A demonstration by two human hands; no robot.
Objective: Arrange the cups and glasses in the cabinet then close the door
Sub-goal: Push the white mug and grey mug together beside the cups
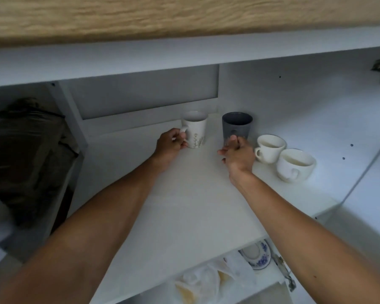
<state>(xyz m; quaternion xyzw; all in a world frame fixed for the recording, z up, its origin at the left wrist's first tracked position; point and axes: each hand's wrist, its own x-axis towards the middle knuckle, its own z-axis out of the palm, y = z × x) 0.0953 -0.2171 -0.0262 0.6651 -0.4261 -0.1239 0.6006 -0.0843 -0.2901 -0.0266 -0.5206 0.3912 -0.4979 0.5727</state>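
A white mug with a plant print (196, 130) stands at the back of the white cabinet shelf (184, 205). My left hand (170, 144) grips its handle. To its right stands a dark grey mug (237, 127), and my right hand (238, 153) holds its near side at the base. Two cream teacups stand further right: one (270, 148) just beside my right hand, the other (295, 164) nearer the shelf's right wall, handles facing me.
The cabinet's right wall (316, 110) has small peg holes. A lower shelf at the bottom holds a blue-and-white dish (257, 255) and pale crockery (204, 281). A door hinge (284, 273) sits at the lower right. Dark shapes fill the left compartment (26, 154).
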